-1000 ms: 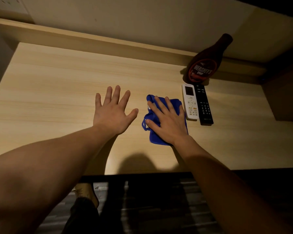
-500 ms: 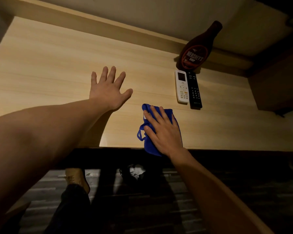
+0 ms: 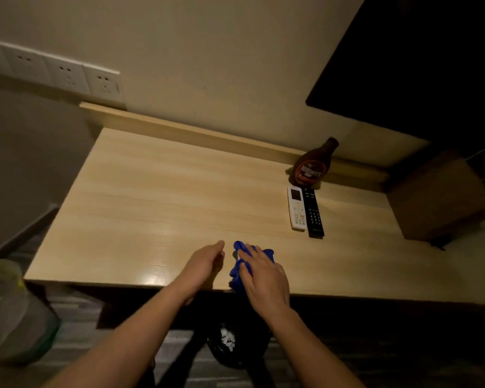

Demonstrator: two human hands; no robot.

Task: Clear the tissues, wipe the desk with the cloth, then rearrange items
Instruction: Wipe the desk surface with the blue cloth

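Observation:
A bunched blue cloth (image 3: 240,266) lies at the front edge of the light wooden desk (image 3: 165,197). My right hand (image 3: 265,280) lies over the cloth and grips it, covering most of it. My left hand (image 3: 205,264) rests on its side just left of the cloth, fingers loosely curled with nothing in them. White tissues (image 3: 226,339) lie in a black bin (image 3: 235,357) on the floor under the desk, below my hands.
A white remote (image 3: 296,208) and a black remote (image 3: 314,212) lie side by side at the right, behind them a brown syrup bottle (image 3: 312,166). A cardboard box (image 3: 443,197) stands far right. A plastic bag (image 3: 6,312) sits on the floor at left. Wall sockets (image 3: 53,71) upper left.
Both hands have pulled back toward the desk's front edge. The right hand has dragged the cloth with it and bunched it up. The left hand went from flat and spread to curled on its side.

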